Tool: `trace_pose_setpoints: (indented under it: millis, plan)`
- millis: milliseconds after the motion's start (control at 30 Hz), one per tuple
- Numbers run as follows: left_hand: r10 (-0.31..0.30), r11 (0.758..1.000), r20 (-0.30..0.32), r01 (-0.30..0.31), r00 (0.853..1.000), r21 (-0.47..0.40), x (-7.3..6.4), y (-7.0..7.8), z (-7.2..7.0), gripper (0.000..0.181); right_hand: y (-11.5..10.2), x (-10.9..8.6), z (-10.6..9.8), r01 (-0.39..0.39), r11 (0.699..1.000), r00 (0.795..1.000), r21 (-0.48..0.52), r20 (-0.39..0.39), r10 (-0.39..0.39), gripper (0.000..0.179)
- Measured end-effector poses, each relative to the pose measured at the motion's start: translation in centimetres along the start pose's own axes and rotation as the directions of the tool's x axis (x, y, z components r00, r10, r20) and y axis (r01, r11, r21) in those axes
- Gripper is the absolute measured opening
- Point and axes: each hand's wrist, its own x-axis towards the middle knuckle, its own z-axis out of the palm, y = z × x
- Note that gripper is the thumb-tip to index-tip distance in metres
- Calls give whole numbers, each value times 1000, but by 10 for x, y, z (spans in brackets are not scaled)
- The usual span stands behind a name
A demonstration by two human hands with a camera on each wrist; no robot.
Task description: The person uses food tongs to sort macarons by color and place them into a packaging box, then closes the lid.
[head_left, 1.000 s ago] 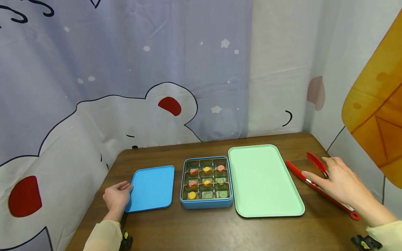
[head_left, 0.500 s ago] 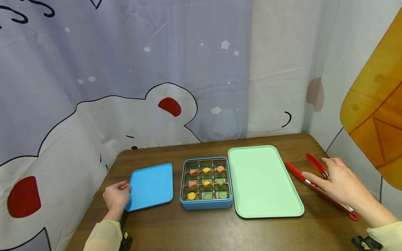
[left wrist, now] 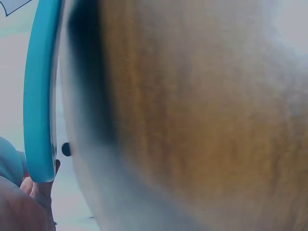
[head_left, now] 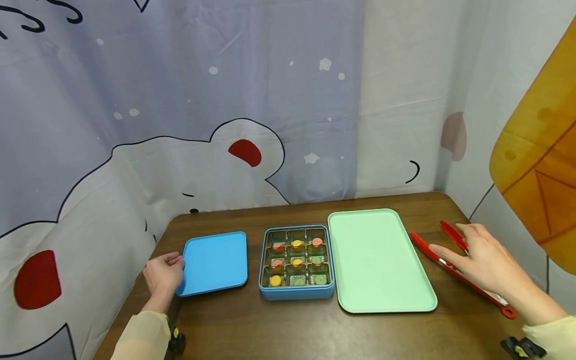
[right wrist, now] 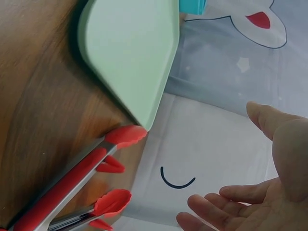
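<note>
My left hand point(head_left: 163, 272) pinches the left edge of a flat blue square lid point(head_left: 216, 262) at the left of the table. In the left wrist view the rim of the lid point(left wrist: 39, 106) stands edge-on, apart from the tabletop. My right hand point(head_left: 488, 257) hovers over red-tipped kitchen tongs point(head_left: 472, 285), fingers spread and loosely bent, holding nothing. The right wrist view has that hand point(right wrist: 255, 192) apart from the tongs point(right wrist: 72, 183), whose arms are spread. Between the hands sits a blue box point(head_left: 297, 294) with a divided gold insert holding pink, yellow and green pieces.
A pale green tray point(head_left: 380, 260) lies right of the box, close against it, with the tongs beyond its right edge. The brown wooden table point(head_left: 252, 330) ends at the back against a printed curtain point(head_left: 310, 110).
The blue lid has shifted slightly left and away, turning a little, with my left hand moving left along with it. My right hand stays nearly still over the tongs.
</note>
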Motion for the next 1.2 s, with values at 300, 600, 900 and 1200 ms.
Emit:
trace_pose_setpoints:
  millis: [300,600,900,1200]
  plan:
    - [21,999,19,-21,1000,-26,2,18,-8,27,-24,6,-2,32,997,999,65,-9,-31,89]
    - [84,995,12,-84,996,-61,-3,41,-2,25,-54,21,8,55,993,998,100,12,-56,95]
    - [96,990,31,-92,995,-102,-8,59,3,26,-80,39,27,99,985,994,142,39,-105,97]
    - [155,977,43,-147,987,-152,-18,83,11,25,-104,53,51,128,973,990,194,35,-137,89]
